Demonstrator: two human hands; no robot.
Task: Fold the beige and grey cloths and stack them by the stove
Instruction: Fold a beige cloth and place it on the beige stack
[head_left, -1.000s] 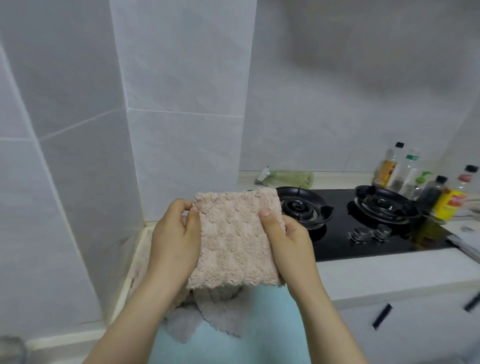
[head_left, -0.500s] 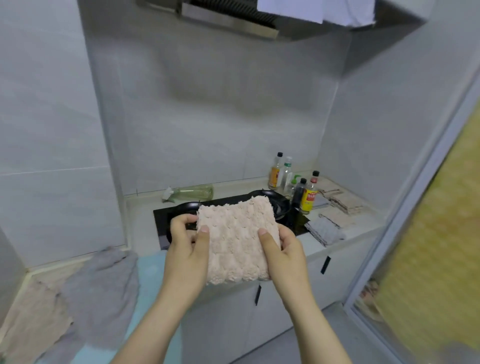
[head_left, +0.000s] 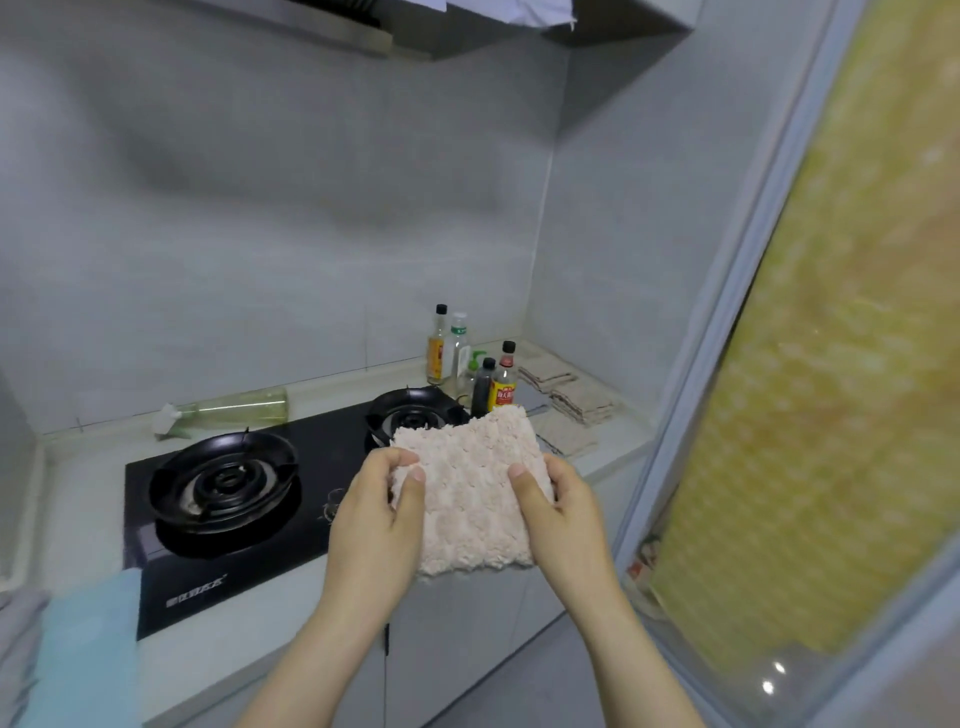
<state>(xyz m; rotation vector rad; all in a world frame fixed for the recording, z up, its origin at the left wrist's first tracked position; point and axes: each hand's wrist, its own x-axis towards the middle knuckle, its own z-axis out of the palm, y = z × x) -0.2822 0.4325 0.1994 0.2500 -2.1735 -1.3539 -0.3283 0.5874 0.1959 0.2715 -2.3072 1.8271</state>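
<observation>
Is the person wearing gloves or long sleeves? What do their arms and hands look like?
No gloves and no sleeves in view: both forearms are bare. The left hand and right hand show no rings, watch or bracelet. The thumbnails look short and unpainted.

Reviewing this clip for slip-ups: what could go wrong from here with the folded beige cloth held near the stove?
1. The left hand and right hand pinch only the side edges of the beige cloth, so the fold may sag open.
2. The bottles stand close beside the folded stack; setting the cloth there could topple one.
3. Its top edge looks near the right burner and might snag the grate.
</observation>
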